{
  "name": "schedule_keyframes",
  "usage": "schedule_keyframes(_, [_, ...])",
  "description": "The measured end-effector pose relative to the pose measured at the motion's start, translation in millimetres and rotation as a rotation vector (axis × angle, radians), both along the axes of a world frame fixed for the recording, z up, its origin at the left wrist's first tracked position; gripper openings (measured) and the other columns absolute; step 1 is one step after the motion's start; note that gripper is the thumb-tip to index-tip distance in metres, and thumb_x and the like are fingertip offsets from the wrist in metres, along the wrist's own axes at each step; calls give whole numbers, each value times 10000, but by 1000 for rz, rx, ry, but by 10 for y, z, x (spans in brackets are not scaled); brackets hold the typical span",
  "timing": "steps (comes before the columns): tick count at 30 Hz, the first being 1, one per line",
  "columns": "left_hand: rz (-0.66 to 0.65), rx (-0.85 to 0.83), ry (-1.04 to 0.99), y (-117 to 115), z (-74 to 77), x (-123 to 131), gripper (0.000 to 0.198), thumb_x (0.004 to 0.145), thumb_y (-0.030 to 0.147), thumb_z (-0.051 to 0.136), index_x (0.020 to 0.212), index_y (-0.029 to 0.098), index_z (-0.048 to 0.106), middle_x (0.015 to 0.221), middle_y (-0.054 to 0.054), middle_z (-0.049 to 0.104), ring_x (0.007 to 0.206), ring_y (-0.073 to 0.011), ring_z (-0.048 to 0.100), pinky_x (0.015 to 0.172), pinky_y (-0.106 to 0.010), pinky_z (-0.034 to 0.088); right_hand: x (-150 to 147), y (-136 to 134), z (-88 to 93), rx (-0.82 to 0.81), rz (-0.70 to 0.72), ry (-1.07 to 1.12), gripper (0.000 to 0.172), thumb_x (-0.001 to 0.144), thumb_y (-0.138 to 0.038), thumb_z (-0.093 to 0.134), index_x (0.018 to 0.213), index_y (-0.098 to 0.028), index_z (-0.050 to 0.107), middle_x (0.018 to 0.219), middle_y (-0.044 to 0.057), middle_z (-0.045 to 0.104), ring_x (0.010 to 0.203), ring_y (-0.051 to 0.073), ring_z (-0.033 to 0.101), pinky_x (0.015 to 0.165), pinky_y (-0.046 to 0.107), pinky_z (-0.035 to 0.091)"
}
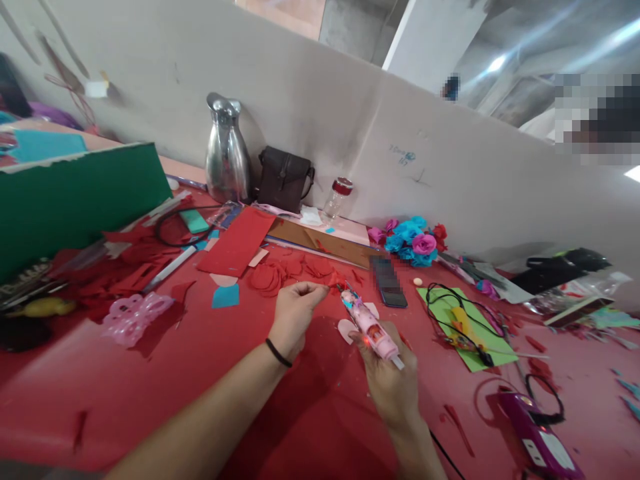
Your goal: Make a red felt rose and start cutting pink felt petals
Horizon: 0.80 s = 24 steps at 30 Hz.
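**Over the red table point(200, 393), a pink glue gun point(369, 327) in the right hand point(397, 383)**

The right hand curls closed around the glue gun, whose front end points away, near the left hand point(296, 313). There, thumb and fingers are pinched together; what they grip, if anything, is too small to tell. Just beyond lie red paper circles point(265, 279), with a phone point(391, 288) to their right. Farther back, by the wall point(165, 93), are paper flowers point(415, 240), a jar point(335, 203), a bag point(284, 179) and a metal jug point(227, 157).
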<state>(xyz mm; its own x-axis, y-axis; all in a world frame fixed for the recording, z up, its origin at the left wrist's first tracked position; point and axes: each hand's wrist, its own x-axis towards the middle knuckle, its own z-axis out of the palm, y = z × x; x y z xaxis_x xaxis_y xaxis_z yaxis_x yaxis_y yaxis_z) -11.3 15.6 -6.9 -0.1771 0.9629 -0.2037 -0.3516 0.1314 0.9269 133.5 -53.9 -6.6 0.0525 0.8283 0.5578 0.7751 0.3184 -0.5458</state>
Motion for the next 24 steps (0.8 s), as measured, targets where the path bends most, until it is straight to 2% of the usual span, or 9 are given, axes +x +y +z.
schedule_keyframes(6, [-2,35,26,-11,2,3,172,570,311,713,546,149,662,556,-8,626,568,-121,523,590,-254,397,17,19,-8,-19,4,25,315,866,-455,547,917,-152,614,766,87,702,638,172,642,576,255,493])
schedule_keyframes(11, [6,59,21,-13,1,12,168,563,300,716,535,147,653,539,5,608,540,-104,487,564,-243,370,-11,28,52,-10,-32,-1,326,863,-478,540,860,-161,615,686,66,687,579,168,630,534,246,470])
schedule_keyframes(15, [31,40,-19,15,-10,-4,144,556,268,729,556,141,661,573,-1,620,570,-102,501,580,-231,371,-12,-4,91,5,-56,25,349,876,-494,509,830,-167,623,702,79,690,602,174,647,551,244,480])
schedule_keyframes(18, [13,-8,-141,49,-26,-33,157,556,254,742,634,134,677,589,14,603,510,-65,434,511,-206,317,113,-57,81,74,-164,3,395,874,-537,480,840,-167,616,709,90,684,638,198,654,559,263,483])
schedule_keyframes(21, [-96,-45,-353,69,-38,-52,169,541,206,763,642,147,641,529,58,517,457,-42,361,470,-190,278,368,-121,47,89,-298,-110,395,879,-545,442,839,-181,593,686,93,667,647,226,646,546,289,464])
schedule_keyframes(24, [-202,-94,-564,62,-48,-50,201,521,83,741,623,166,589,557,62,528,517,-58,457,554,-191,376,708,-184,-30,-79,-408,-362,338,883,-500,410,914,-205,573,811,107,672,634,244,632,490,306,420])
